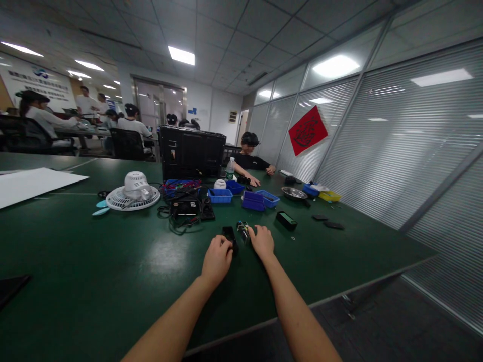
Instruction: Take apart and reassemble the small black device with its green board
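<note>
My left hand (pixel 218 260) has its fingers curled over the near end of a flat black rectangular case (pixel 229 233) lying on the green table. Just to the right sits a small electronic assembly (pixel 242 230) with black, yellow and pale parts. My right hand (pixel 263 242) grips its right side, with the thumb toward me hidden in part. The two pieces lie side by side, a narrow gap between them. Farther right, apart from both hands, stands an open black box (pixel 287 220) with a green inside.
Behind my hands are cables with a black power unit (pixel 184 206), blue bins (pixel 220 195), a white fan (pixel 133 193) and a metal bowl (pixel 294 193). A large black panel (pixel 193 151) stands upright at the back. A person (pixel 251 160) sits across the table (pixel 113 261).
</note>
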`<state>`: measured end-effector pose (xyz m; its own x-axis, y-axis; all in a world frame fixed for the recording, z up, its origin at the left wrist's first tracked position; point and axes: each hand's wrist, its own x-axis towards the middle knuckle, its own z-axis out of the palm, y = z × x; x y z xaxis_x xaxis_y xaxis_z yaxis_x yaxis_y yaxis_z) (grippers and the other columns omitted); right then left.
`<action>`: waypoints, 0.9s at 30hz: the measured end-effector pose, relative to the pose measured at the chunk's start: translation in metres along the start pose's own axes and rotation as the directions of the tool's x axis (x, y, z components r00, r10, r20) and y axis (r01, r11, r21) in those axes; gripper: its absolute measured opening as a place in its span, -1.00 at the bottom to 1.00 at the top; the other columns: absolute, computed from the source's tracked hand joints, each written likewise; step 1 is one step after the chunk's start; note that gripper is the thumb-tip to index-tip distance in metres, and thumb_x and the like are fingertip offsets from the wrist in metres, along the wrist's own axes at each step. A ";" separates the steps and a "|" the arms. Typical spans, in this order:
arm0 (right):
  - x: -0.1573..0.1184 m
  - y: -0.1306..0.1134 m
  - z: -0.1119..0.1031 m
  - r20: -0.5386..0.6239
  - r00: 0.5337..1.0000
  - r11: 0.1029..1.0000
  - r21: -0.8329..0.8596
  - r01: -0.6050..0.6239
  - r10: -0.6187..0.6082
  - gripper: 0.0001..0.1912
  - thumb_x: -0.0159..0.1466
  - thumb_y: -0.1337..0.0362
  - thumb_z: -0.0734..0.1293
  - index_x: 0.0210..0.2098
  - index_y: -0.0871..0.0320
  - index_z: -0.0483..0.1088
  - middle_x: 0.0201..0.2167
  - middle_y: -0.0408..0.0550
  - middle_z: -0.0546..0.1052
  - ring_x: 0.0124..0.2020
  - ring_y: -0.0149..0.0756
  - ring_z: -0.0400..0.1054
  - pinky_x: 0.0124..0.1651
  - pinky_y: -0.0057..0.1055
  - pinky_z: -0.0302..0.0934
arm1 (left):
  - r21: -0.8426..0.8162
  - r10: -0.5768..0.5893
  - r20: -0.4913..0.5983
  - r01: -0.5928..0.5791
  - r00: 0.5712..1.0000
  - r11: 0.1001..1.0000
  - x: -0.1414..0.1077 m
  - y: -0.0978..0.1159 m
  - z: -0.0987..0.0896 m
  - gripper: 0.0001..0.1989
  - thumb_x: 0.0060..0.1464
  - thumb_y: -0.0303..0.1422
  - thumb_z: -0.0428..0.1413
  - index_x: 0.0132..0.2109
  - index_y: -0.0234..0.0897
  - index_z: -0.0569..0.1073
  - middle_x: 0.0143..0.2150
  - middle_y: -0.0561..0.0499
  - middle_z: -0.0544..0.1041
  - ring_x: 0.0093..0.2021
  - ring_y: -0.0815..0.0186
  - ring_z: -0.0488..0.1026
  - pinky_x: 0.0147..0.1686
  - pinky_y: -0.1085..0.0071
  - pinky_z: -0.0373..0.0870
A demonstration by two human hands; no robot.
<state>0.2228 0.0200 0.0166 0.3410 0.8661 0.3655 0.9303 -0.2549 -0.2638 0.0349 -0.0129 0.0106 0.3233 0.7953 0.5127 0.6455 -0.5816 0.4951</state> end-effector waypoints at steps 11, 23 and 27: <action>0.001 -0.003 -0.003 0.240 0.968 0.995 0.059 -0.081 0.065 -0.42 0.22 -0.11 -0.01 -0.26 0.19 0.41 -0.24 0.13 0.46 -0.22 -0.15 0.35 -0.34 -0.38 0.13 | -0.024 -0.139 0.129 0.143 0.982 0.989 0.000 -0.004 0.003 -0.86 0.05 -0.36 0.00 -0.21 -0.21 0.36 -0.29 0.05 0.33 -0.25 0.34 0.33 -0.26 0.45 0.23; -0.007 -0.014 0.002 0.169 0.986 0.999 0.049 -0.018 0.009 -0.59 0.13 0.11 0.26 -0.08 0.14 0.20 -0.25 0.00 0.47 -0.24 -0.24 0.37 -0.32 -0.43 0.13 | -0.023 -0.135 0.133 0.140 0.982 0.990 0.000 -0.008 0.008 -0.85 0.05 -0.34 0.00 -0.19 -0.18 0.36 -0.32 0.06 0.34 -0.30 0.36 0.33 -0.31 0.47 0.22; -0.007 -0.010 0.002 0.117 0.993 1.000 0.017 0.018 -0.020 -0.41 0.10 0.07 0.28 0.07 0.15 0.11 -0.09 0.08 0.39 -0.09 -0.17 0.28 -0.25 -0.39 0.14 | -0.067 -0.144 0.116 0.153 0.983 0.986 -0.001 -0.010 0.011 -0.69 0.02 -0.37 0.02 -0.03 -0.20 0.28 -0.30 0.07 0.36 -0.29 0.36 0.34 -0.27 0.47 0.23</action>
<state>0.2107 0.0170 0.0150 0.3042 0.9153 0.2639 0.9338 -0.2318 -0.2725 0.0361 -0.0057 -0.0025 0.3050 0.8853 0.3510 0.6392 -0.4635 0.6137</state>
